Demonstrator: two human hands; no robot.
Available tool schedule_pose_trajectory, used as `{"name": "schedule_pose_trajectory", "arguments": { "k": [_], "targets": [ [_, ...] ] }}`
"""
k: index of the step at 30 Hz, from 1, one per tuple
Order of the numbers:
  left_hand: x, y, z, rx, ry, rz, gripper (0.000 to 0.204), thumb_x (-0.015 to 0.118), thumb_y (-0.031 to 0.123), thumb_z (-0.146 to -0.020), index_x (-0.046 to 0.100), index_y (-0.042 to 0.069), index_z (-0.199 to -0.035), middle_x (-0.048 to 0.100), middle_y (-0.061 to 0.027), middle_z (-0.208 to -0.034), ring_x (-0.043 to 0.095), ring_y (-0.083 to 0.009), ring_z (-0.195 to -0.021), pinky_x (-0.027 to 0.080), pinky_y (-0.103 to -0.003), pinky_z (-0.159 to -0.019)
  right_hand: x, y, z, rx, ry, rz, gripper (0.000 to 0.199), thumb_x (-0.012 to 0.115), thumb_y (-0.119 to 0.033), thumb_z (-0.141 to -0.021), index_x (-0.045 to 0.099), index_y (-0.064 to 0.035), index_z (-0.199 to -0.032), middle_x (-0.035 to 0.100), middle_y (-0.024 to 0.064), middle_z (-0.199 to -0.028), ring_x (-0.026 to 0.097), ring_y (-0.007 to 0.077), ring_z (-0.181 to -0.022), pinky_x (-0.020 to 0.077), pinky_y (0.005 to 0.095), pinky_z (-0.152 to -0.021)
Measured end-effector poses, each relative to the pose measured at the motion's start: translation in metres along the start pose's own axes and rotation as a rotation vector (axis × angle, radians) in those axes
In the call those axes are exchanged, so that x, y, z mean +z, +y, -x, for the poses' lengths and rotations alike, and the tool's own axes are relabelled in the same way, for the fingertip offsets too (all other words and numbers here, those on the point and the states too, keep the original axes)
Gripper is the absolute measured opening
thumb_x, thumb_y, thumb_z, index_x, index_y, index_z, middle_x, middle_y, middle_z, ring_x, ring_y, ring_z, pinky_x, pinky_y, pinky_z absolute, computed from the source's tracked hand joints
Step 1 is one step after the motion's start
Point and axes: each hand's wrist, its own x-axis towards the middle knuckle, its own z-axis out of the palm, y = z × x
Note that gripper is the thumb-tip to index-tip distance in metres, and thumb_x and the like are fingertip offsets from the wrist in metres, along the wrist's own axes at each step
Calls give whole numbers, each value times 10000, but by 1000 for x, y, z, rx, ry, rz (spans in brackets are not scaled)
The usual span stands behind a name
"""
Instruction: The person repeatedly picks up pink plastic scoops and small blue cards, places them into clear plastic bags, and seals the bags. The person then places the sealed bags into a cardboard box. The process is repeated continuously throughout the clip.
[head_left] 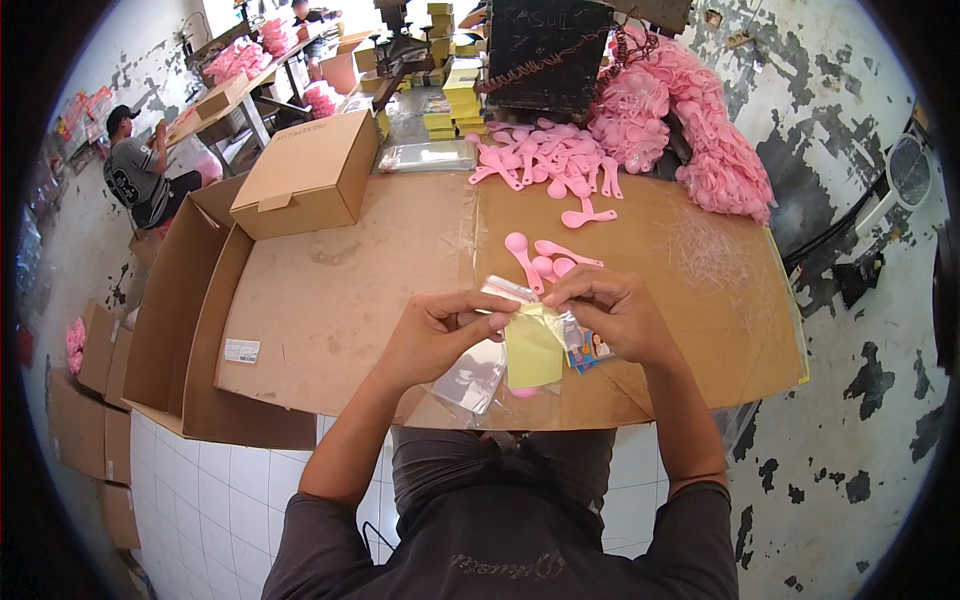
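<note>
Between my hands, near the table's front edge, is a small clear plastic bag with a yellow paper [534, 352] inside. My left hand [448, 328] pinches its top left corner between thumb and fingers. The top right corner is in the closed fingertips of my right hand [612, 308]. A bit of pink shows below the paper, mostly covered. Left of the bag lies a stack of clear plastic bags [470, 376]. Small printed blue cards [584, 352] are partly hidden under my right hand. Just beyond my fingers sit a few loose pink spoons [518, 250].
A heap of pink spoons [545, 150] lies at the far side, beside bagged pink pieces [715, 140]. A closed cardboard box [300, 170] stands far left, above an open carton [170, 330]. Plastic scraps [710, 250] litter the right. Another person [145, 165] sits at a far-left bench.
</note>
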Motion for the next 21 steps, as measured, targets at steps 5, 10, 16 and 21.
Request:
{"name": "schedule_pose_trajectory", "arguments": {
  "k": [5,10,16,21],
  "targets": [
    [-1,5,0,-10,0,236,231,705,105,-1009,750,-39,-1185,772,-123,-1056,725,-161,-923,599,-324,-840,-5,-7,-1,-30,-55,95,162,681,-26,-978,757,40,-1104,733,51,-1064,642,82,-868,511,247,-762],
    [0,1,-2,-87,-7,-26,249,705,78,-1006,730,-42,-1223,769,-109,-1095,726,-132,-920,606,-293,-835,-2,-2,-1,13,-35,163,148,716,-16,-957,757,40,-1087,721,48,-1034,645,87,-868,522,256,-769],
    [4,1,-3,-99,5,34,266,713,53,-995,716,-43,-1242,765,-102,-1125,733,-128,-960,619,-284,-860,8,-1,2,62,-33,-75,326,748,-6,-934,665,31,-1247,692,45,-1012,647,99,-903,530,261,-807],
    [2,2,-3,-61,21,74,340,709,46,-995,663,-43,-1319,746,-128,-1200,725,-153,-1069,614,-299,-898,4,1,6,201,-159,53,454,733,1,-945,571,21,-1368,675,36,-1079,646,107,-958,532,265,-843]
  ]
}}
